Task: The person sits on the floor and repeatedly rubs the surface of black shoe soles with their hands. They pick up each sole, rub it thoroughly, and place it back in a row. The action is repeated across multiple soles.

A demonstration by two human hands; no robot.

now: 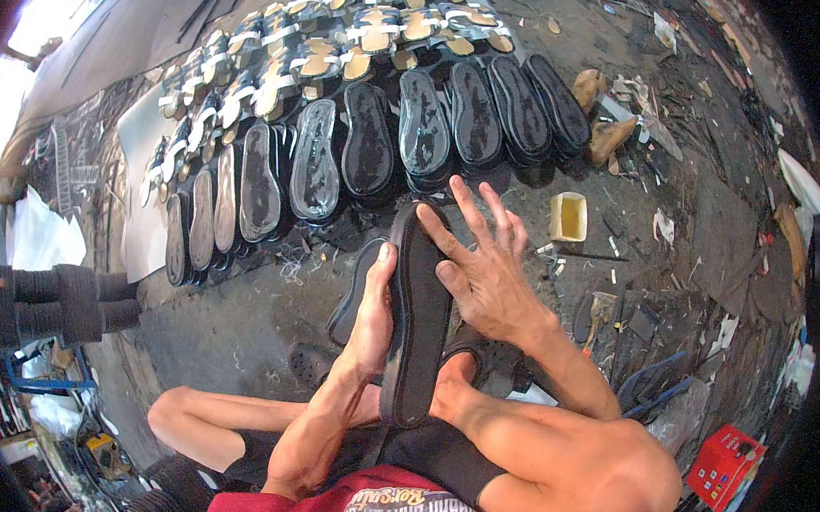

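A black shoe sole (pixel 418 341) stands lengthwise in front of me, toe end away and heel end near my lap. My left hand (pixel 370 324) is closed around its left edge, the thumb lying along the side. Over its far right side, my right hand (pixel 495 285) has its fingers spread. The index fingertip meets the sole's toe end, and the thumb is close to its right edge. Another black sole (pixel 342 316) lies on the ground, partly hidden behind my left hand.
Ahead curves a row of black soles (pixel 317 161), several with a wet-looking shine. Behind them are rows of sandals (pixel 377 31) with tan insoles. To the right are a small container of yellowish stuff (pixel 570 217), brown shoe lasts (pixel 611 137), a brush (pixel 601 313) and a red box (pixel 726 468).
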